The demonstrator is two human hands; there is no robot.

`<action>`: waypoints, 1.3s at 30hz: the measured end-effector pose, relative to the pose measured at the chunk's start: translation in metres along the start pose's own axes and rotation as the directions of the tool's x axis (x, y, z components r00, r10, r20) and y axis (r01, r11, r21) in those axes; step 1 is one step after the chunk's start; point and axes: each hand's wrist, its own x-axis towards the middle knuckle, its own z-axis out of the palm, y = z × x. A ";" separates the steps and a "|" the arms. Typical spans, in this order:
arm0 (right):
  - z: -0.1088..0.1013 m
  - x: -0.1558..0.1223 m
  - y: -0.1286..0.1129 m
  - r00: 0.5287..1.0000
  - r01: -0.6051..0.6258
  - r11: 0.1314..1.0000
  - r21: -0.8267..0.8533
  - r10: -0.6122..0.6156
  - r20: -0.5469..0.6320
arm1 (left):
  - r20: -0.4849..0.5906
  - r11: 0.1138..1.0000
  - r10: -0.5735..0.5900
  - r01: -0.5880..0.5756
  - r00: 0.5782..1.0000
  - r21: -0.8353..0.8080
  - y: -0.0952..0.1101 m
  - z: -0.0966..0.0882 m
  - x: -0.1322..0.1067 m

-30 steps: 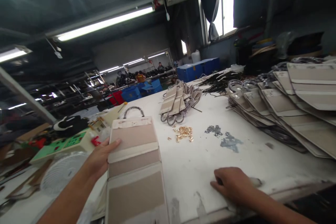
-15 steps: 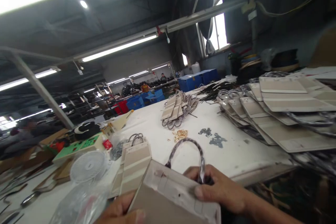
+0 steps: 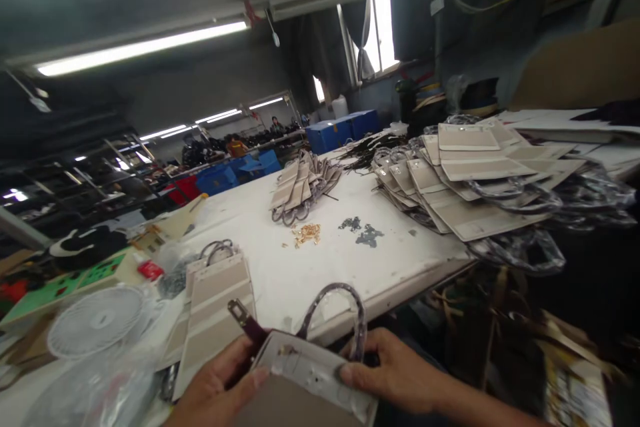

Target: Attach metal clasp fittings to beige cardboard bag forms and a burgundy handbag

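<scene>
Both my hands hold one beige bag panel [image 3: 310, 387] at the bottom of the view, in front of the white table [image 3: 280, 267]. My left hand [image 3: 220, 383] grips its left edge, thumb on top. My right hand [image 3: 395, 373] pinches its right edge, thumb on the panel. A patterned loop handle [image 3: 340, 303] rises from the panel's top, and a dark strap end [image 3: 245, 320] sticks out at its upper left. A stack of similar beige panels [image 3: 213, 307] lies just left on the table.
A large pile of beige panels [image 3: 465, 180] with handles covers the table's right side. A smaller bundle [image 3: 300, 187], gold fittings [image 3: 306, 234] and dark scraps [image 3: 363, 233] lie mid-table. A white fan [image 3: 95, 320] and clear plastic [image 3: 95, 387] sit at left. People work in the distance.
My left hand left the stacked panels and my right hand left the table top; both now hold a single panel near me. The view has swung left and down.
</scene>
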 end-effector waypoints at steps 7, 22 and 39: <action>0.028 -0.009 0.083 0.882 -0.465 0.875 0.134 0.471 -0.021 | 0.113 0.744 0.205 -0.230 0.972 0.628 -0.006 0.005 0.083; -0.031 0.014 0.106 0.801 -0.566 0.814 -0.129 0.507 -0.318 | 0.159 0.801 0.216 -0.268 0.963 0.536 -0.073 0.030 0.251; -0.047 0.104 0.061 0.982 -0.187 0.172 -0.967 0.058 -0.179 | -0.080 0.561 0.577 -0.323 0.813 0.762 -0.097 0.049 0.205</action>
